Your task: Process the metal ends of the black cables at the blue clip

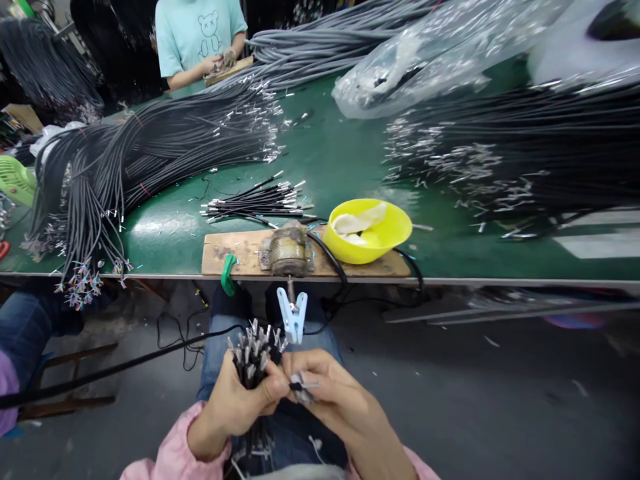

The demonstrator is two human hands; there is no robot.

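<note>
My left hand [250, 400] is wrapped round a bundle of short black cables [255, 353] whose silvery stripped ends point up. Close beside it, my right hand [335, 390] is closed, its fingertips pinching a cable end [300, 387] with a whitish wrap; the detail is blurred. Just above my hands a light blue clothespin [293, 313] hangs on the shaft of a small motor [289, 250]. The motor sits on a wooden board [240, 243] at the table edge, with a green clip [229, 275] to its left.
A yellow bowl [395, 227] with white material stands on the board's right part. Behind lies a pile of short black cables [260, 200]. Long cable bundles [165, 140] cover the left, more black cables [550, 147] the right. A co-worker [200, 40] sits across the green table [330, 153].
</note>
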